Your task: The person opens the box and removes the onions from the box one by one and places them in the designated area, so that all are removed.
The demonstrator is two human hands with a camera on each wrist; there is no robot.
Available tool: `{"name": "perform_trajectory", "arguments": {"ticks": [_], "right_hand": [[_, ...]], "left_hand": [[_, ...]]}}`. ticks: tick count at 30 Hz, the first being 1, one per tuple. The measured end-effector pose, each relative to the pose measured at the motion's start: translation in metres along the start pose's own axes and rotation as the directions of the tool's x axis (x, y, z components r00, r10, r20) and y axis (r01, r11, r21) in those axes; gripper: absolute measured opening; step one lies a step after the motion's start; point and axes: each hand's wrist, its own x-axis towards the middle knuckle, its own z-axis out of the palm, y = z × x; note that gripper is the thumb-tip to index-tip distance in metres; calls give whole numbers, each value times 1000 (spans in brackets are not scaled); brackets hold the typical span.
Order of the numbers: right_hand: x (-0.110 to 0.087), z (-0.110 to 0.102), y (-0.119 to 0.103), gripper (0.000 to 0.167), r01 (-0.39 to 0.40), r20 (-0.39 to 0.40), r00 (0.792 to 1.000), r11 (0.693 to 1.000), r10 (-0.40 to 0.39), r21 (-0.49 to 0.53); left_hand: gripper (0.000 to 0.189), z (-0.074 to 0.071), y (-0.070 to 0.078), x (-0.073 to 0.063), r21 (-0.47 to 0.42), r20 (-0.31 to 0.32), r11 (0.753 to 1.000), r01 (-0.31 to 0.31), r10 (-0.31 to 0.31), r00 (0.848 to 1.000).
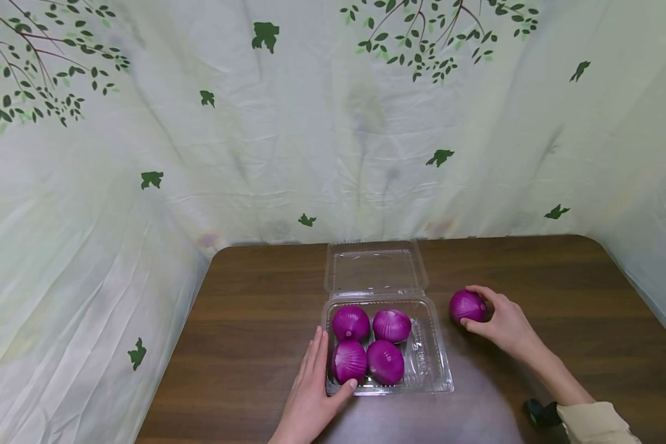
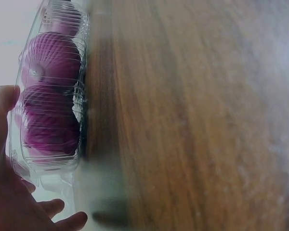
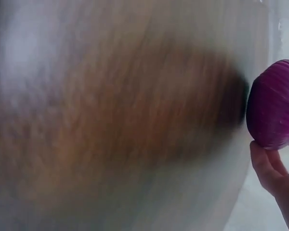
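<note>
right grip [image 1: 504, 320] holds an onion [image 1: 466, 306], left grip [image 1: 314, 387] touching the container [image 1: 437, 351].

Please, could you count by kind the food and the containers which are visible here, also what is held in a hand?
Clear plastic container: 1
Purple onions: 5 (4 in the container, 1 held by the right hand)
Total: 6

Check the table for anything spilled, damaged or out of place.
Nothing stands out. Four round purple onions sit together in the clear plastic hinged container, its lid open. A fifth purple onion is outside, but the right hand grips it, so it hardly looks stray. No spill or damage shows.
</note>
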Motion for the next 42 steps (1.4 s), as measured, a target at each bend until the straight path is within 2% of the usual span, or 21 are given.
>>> {"name": "perform_trajectory", "arguments": {"ticks": [5,13,23,42], "right_hand": [[4,-2,5,64,-19,38,999,1000,19,-9],[7,-1,7,66,25,42,999,1000,-25,-14],[7,-1,5,81,-95,97,991,995,95,-7],[3,0,9,83,-89,105,991,996,88,6]], "left_hand": [[99,0,0,-1,-4,5,1000,4,-4,1000],[98,0,0,0,-9,1,1000,-2,2,1000],[98,0,0,0,-16,-14,1000,-12,12,1000],[99,1,-1,0,3,-6,1000,3,-3,1000]]}}
